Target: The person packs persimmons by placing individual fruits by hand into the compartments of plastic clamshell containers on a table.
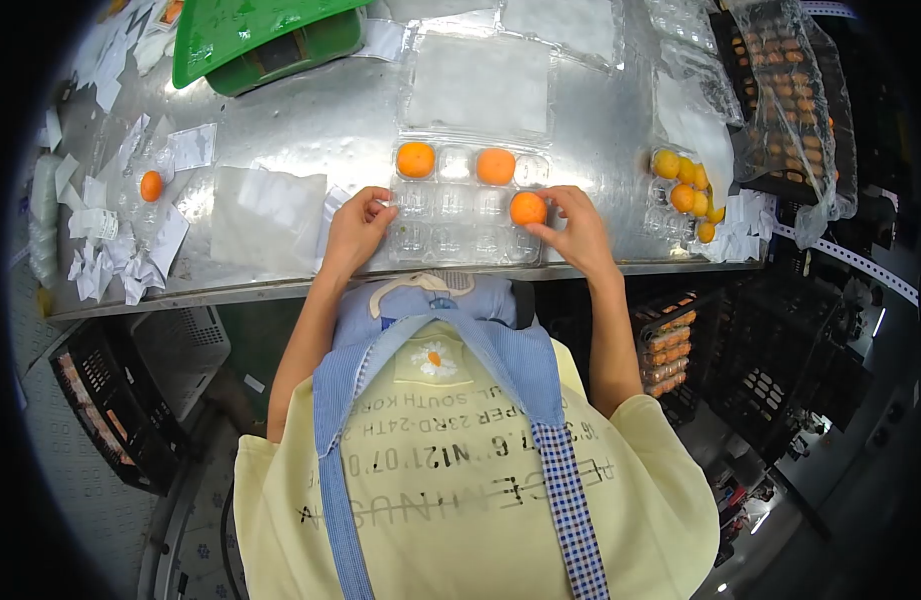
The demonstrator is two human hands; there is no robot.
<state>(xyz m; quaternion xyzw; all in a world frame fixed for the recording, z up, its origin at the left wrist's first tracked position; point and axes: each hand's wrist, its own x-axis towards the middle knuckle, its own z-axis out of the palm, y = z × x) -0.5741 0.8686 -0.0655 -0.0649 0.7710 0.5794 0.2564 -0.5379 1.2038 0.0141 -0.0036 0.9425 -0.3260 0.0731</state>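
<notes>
A clear plastic tray (451, 204) with round compartments lies at the table's front edge, its flat lid (481, 85) opened away from me. Two orange fruits sit in its far row, one at the left (416, 160) and one right of the middle (496, 166). My right hand (577, 232) has thumb and fingers around a third orange fruit (528, 208) at the right end of the middle row. My left hand (359, 230) is at the tray's left edge, thumb and fingertips close together; whether they pinch the plastic is too small to tell.
A green container (281, 55) stands at the far left. Paper scraps (131, 255) and one orange fruit (152, 186) lie left. Several yellow-orange fruits (684, 198) sit at the right, near a black crate (781, 100). More crates (106, 400) stand below the table.
</notes>
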